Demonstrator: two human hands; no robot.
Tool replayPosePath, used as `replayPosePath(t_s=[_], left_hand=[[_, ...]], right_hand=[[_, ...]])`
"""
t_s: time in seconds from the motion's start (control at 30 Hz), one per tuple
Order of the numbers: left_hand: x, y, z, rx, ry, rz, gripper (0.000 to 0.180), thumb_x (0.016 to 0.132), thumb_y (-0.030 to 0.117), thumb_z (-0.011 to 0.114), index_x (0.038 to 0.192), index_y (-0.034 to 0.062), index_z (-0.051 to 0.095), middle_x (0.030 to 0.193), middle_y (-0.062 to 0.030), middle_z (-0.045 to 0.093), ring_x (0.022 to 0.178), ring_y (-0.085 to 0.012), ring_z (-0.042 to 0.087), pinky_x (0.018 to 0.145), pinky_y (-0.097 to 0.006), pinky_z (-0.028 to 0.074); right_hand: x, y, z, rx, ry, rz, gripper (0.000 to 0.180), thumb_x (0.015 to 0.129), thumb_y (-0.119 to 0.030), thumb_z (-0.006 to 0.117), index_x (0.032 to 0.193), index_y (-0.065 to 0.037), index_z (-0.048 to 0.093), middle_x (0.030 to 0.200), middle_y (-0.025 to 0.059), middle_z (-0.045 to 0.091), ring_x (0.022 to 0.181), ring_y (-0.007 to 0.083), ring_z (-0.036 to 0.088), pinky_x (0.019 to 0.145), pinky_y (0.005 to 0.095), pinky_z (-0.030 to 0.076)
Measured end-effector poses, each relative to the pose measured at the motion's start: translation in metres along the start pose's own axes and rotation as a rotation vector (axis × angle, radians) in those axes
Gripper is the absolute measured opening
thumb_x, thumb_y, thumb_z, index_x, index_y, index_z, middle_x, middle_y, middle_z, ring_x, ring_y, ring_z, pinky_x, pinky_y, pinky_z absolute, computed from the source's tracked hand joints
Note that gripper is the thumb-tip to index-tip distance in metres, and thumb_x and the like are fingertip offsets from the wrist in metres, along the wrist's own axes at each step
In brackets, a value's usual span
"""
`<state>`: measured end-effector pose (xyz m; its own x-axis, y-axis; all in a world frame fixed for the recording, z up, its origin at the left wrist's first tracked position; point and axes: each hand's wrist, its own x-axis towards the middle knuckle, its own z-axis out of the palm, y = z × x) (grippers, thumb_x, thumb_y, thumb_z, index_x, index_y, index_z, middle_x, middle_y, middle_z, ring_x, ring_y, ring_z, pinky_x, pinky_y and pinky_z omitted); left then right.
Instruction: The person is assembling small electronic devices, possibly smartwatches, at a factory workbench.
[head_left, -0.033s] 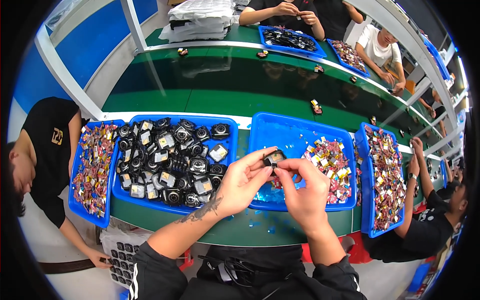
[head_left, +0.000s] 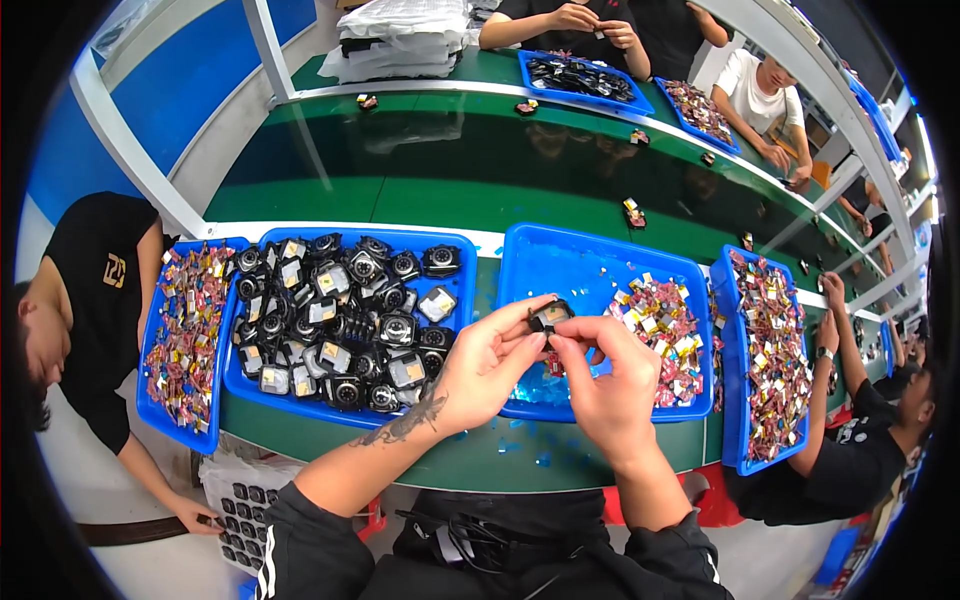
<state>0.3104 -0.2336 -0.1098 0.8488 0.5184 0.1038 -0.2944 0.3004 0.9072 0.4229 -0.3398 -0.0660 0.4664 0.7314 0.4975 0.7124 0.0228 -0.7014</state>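
Below the middle tray [head_left: 545, 260], dark cables [head_left: 490, 545] are seen on a black-clad lap, and red seating [head_left: 715, 500] is glimpsed to the tray's lower right. To its far lower left, rows of dark pieces [head_left: 250, 525] are set out in a pale holder, and a dark item is held there in a co-worker's hand [head_left: 198, 517]. Blue film scraps [head_left: 543, 460] are scattered on the green worktop [head_left: 480, 467] just below the tray.

Above the tray's near left part, a small black case [head_left: 549, 316] is held between the curled fingers and thumb of the left hand [head_left: 490, 360]. It is also pinched at its near edge by the narrowed thumb and forefinger of the right hand [head_left: 612, 385].

Inside the tray, pinkish parts [head_left: 660, 320] with white and yellow pieces are heaped toward the right. To its left, a blue tray [head_left: 466, 262] is filled with black cases [head_left: 398, 328], and left of that a narrow tray [head_left: 150, 415] is filled with similar parts. To its right, another parts tray [head_left: 732, 400] is placed.

Beyond the middle tray, small assemblies [head_left: 633, 214] are spaced along a glossy green belt [head_left: 450, 180]. Past the belt, a tray of black pieces [head_left: 580, 78] is stationed before a co-worker, and a white-wrapped stack [head_left: 400, 35] is piled to the upper left.
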Motion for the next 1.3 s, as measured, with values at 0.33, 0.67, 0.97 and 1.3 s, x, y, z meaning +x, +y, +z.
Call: replayPosePath(t_s=[0.33,0.67,0.97,1.3], left_hand=[[-0.004,0.002,0.0,0.001,-0.075,-0.025,0.04,0.099,0.0,0.048,0.138,-0.0057,0.044,0.131,-0.0154,0.055,0.119,-0.0209,0.056,0.101,-0.035,0.049],[-0.004,0.007,0.001,0.118,-0.083,0.004,0.037,0.1,0.004,0.046,0.135,-0.0076,0.046,0.128,-0.0153,0.058,0.116,-0.0201,0.058,0.099,-0.034,0.051],[-0.001,0.005,0.002,0.209,0.06,0.154,0.032,0.099,0.003,0.047,0.129,-0.0011,0.055,0.116,-0.0142,0.063,0.109,-0.0209,0.062,0.094,-0.032,0.051],[0.003,0.019,-0.007,0.977,-0.105,0.606,0.029,0.079,-0.005,0.069,0.107,0.0014,0.07,0.091,-0.0128,0.066,0.074,-0.0218,0.066,0.063,-0.029,0.053]], right_hand=[[0.005,0.002,-0.001,0.043,-0.024,-0.029,0.012,0.078,0.004,0.07,0.088,-0.001,0.068,0.08,0.0125,0.068,0.068,0.0254,0.067,0.062,0.0323,0.052],[0.008,0.002,-0.006,-0.132,0.023,0.0,0.027,0.071,-0.004,0.077,0.074,-0.004,0.05,0.07,0.0065,0.05,0.063,0.0207,0.051,0.057,0.0328,0.039],[-0.03,0.017,-0.001,0.563,-0.01,0.377,0.016,0.086,0.005,0.067,0.101,0.004,0.063,0.097,0.0068,0.065,0.09,0.0122,0.065,0.079,0.0258,0.057],[-0.018,0.018,-0.028,0.554,-0.225,0.446,0.01,0.087,-0.002,0.068,0.095,0.002,0.064,0.093,0.0059,0.064,0.088,0.0113,0.063,0.078,0.0259,0.056]])
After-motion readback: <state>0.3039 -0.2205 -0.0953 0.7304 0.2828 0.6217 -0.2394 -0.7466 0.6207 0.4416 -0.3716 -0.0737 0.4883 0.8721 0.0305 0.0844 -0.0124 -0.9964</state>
